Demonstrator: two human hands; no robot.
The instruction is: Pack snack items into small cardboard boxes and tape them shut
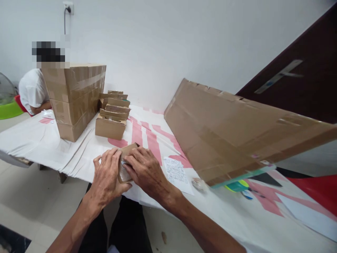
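Observation:
A small cardboard box (128, 149) is held between both my hands at the table's front edge. Clear, shiny plastic (123, 173) shows on its near side; whether it is tape or a wrapped item is hard to tell. My left hand (107, 172) grips the left side of the box, thumb along the bottom. Curled over the right side is my right hand (147, 170), with thumb and fingers closed at the plastic. The fingers cover much of the box. Beyond the hands stands a row of small cardboard boxes (110, 129) with raised flaps.
Taped cartons (79, 102) are stacked at the left, partly hiding a seated person (33, 88). A large cardboard sheet (223, 133) leans across the right. A marked paper (177, 174), a tape roll (199, 185) and a green-yellow item (237, 186) lie on the white cloth (147, 121).

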